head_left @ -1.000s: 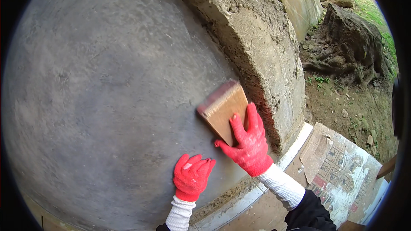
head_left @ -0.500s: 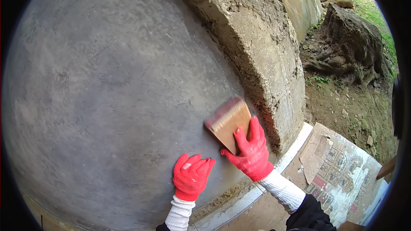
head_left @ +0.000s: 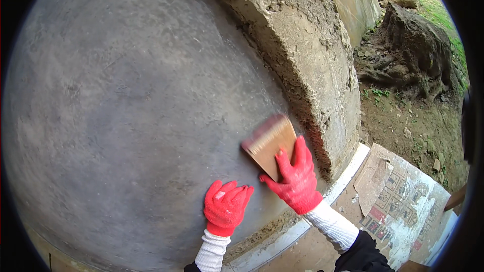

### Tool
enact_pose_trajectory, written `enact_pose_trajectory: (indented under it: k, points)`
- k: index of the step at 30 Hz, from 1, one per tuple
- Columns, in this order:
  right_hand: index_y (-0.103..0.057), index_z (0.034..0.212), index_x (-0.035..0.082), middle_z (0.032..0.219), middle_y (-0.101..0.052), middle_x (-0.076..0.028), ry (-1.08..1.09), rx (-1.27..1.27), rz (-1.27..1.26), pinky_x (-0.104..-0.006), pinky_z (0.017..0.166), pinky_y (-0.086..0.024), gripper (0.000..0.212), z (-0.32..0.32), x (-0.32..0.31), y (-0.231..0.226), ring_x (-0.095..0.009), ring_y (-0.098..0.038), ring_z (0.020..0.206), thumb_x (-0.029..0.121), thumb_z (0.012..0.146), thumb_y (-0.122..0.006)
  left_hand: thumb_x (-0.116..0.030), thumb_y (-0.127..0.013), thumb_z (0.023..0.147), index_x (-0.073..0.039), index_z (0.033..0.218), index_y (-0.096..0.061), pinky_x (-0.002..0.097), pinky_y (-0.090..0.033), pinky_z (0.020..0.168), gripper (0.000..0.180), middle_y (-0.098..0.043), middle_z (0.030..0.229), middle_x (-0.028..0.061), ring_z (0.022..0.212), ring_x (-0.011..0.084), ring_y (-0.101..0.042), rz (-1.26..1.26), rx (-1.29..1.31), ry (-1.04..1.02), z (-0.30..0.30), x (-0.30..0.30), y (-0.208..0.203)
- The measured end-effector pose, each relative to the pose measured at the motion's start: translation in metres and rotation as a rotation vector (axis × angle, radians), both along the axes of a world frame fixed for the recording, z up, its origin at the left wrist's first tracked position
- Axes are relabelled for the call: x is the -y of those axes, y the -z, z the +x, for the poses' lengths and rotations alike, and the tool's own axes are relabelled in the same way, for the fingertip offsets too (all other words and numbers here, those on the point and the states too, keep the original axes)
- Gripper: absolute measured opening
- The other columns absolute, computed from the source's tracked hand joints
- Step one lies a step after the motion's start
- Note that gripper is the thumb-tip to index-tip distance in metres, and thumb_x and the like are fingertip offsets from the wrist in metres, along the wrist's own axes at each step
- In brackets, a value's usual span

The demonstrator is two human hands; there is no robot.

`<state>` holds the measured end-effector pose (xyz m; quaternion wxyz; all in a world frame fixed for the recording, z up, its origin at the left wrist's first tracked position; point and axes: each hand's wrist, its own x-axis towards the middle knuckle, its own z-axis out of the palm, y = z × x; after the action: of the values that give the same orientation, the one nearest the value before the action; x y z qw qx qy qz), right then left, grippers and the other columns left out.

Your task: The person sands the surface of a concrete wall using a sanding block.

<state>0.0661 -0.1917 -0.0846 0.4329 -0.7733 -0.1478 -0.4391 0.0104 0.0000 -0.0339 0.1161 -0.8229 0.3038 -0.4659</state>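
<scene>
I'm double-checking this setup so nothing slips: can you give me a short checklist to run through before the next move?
1. Right hand grips the wide brush: ok, fingers on its wooden body.
2. Left hand out of the brush's way: ok, below it in the picture, with a gap between.
3. Both hands gloved: ok, red gloves on each.
4. Bristles touching the grey surface: cannot tell, their tips are blurred.
5. Brush on the smooth side of the rough concrete edge: ok, though close to it.
6. Footing secure: cannot tell, feet not visible.
</scene>
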Motion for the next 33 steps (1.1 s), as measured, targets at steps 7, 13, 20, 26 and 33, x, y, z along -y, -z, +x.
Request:
enact_pose_trajectory:
  k: [7,13,20,26,33]
  points:
    - [-0.058,0.118,0.011,0.134,-0.043,-0.035,0.009,-0.008,0.021,-0.0573,0.088,-0.048,0.074,-0.007,-0.012,0.055,-0.054,-0.051,0.114,0.034,0.056,-0.091,-0.013,-0.087,0.067,-0.016,0.088,-0.064,0.0462,-0.046,0.090,0.031,-0.065,0.090,-0.0039,0.094,0.0200,-0.062,0.003,-0.019,0.006,0.001,-0.004,-0.002]
    - [-0.055,0.120,0.014,0.133,-0.043,-0.035,-0.026,-0.018,-0.053,-0.0570,0.088,-0.049,0.078,-0.010,0.003,0.097,-0.053,-0.052,0.112,0.034,0.054,-0.092,-0.013,-0.088,0.067,-0.016,0.088,-0.064,0.0461,-0.046,0.089,0.032,-0.064,0.091,-0.0036,0.094,0.0197,-0.062,0.008,-0.005,0.034,0.005,0.003,0.000]
    - [-0.061,0.119,0.013,0.137,-0.043,-0.034,-0.039,0.138,0.110,-0.0545,0.091,-0.049,0.070,0.013,0.004,-0.053,-0.052,-0.054,0.112,0.033,0.058,-0.090,-0.013,-0.087,0.068,-0.017,0.088,-0.065,0.0466,-0.046,0.090,0.030,-0.064,0.091,-0.0036,0.096,0.0194,-0.061,0.038,-0.005,-0.015,0.002,-0.006,-0.001]
    - [-0.055,0.121,0.012,0.137,-0.039,-0.038,0.011,-0.088,0.005,-0.0561,0.088,-0.050,0.079,-0.020,-0.002,0.120,-0.053,-0.052,0.113,0.034,0.054,-0.091,-0.014,-0.087,0.068,-0.017,0.088,-0.065,0.0463,-0.045,0.090,0.030,-0.064,0.091,-0.0033,0.096,0.0199,-0.061,0.003,0.002,0.035,0.004,0.003,0.000]
    - [-0.058,0.120,0.011,0.136,-0.040,-0.037,-0.065,0.037,0.021,-0.0546,0.088,-0.051,0.077,0.004,0.007,-0.021,-0.051,-0.053,0.112,0.035,0.055,-0.092,-0.014,-0.087,0.068,-0.017,0.089,-0.065,0.0462,-0.045,0.090,0.031,-0.064,0.091,-0.0033,0.096,0.0198,-0.061,0.026,-0.035,-0.006,0.000,-0.002,-0.001]
